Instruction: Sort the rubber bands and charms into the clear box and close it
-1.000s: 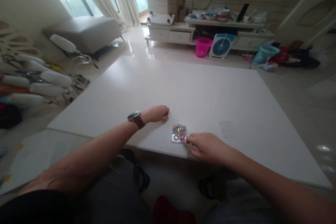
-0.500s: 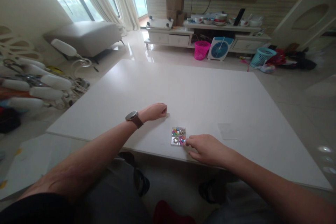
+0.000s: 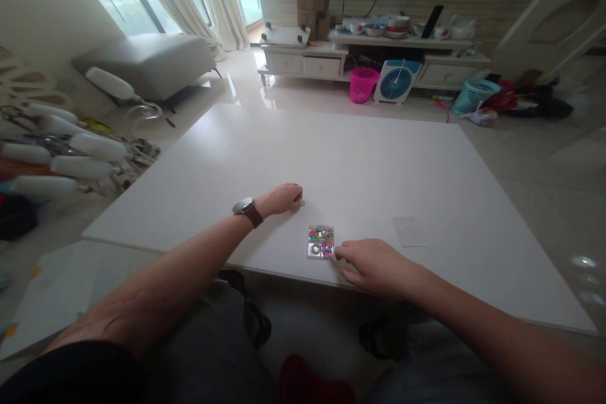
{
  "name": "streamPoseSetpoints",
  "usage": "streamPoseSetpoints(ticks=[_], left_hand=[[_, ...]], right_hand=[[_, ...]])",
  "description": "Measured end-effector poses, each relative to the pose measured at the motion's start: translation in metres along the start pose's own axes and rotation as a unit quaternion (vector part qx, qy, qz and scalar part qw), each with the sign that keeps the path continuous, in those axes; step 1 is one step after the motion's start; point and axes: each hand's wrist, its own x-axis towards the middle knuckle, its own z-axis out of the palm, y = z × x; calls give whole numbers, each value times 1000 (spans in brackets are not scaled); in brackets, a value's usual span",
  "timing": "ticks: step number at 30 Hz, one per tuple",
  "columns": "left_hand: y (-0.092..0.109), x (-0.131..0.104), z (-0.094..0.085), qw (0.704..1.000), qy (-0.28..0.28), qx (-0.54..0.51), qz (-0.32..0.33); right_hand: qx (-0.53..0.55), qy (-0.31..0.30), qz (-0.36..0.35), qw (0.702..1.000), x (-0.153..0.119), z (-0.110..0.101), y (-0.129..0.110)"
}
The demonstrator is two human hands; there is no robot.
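Note:
A small clear box with four compartments (image 3: pixel 310 242) sits near the table's front edge. Two compartments hold small multicoloured pieces, and the other two hold metal rings. Just beyond it, to the left, my left hand (image 3: pixel 285 197) is closed, knuckles up, low over the tabletop. A tiny pale, shiny piece (image 3: pixel 302 203) shows at its fingertips, too small to name. My right hand (image 3: pixel 372 263) is at the box's right side with thumb and index finger apart. Its index fingertip is at the box's edge; I cannot tell whether they touch.
The white table (image 3: pixel 341 151) fills the middle of the view. A clear flat lid-like sheet (image 3: pixel 408 231) lies on it to the right. Lamp-like white fixtures (image 3: pixel 99 146) stand left of the table. Beyond are a pink basket (image 3: pixel 363 85) and a blue fan (image 3: pixel 396 83).
My left hand stays near the same spot, and less of the tiny piece shows at its fingertips. My right hand has barely moved. The whole view has shifted slightly.

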Motion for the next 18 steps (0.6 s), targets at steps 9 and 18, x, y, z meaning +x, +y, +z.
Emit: streamPoseSetpoints(ticks=[9,18], left_hand=[[1,2,1,999,-5,-40,1],[52,-19,-30,918,-31,-393,30]], right_hand=[[-2,-6,-1,1000,0,-1,1],[189,194,26,962,9,-1,5]])
